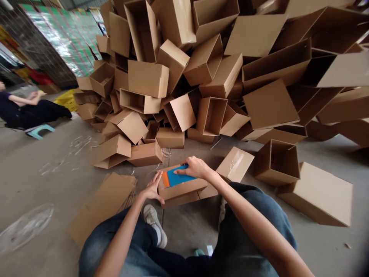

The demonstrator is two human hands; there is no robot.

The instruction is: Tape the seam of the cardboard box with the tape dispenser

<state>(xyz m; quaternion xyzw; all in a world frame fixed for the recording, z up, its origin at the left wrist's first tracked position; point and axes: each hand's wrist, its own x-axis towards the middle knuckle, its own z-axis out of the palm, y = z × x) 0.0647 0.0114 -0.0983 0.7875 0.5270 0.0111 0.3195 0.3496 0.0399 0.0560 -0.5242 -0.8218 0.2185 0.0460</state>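
right hand (197,168): fingers curled over the blue tool, thumb lying along its top; has hold of it
left hand (153,189): fingers and thumb spread wide, set against the near-left end of the carton; no grip on the tool
blue tool (182,178): under the right hand, flat on top of the carton, orange end (165,179) pointing at the left hand
carton (184,191): between the two hands, low over the floor (72,157)
flattened cardboard (103,202): stacked left of the left hand
taped box (235,163): just right of the right hand, clear tape across it
open box (276,163): farther right of the right hand, next to a larger box (319,192)
box pile (148,79): beyond both hands, jumbled, many open-ended
co-worker (14,109): well off to the left of the left hand, seated, near a light-blue stool (40,131)
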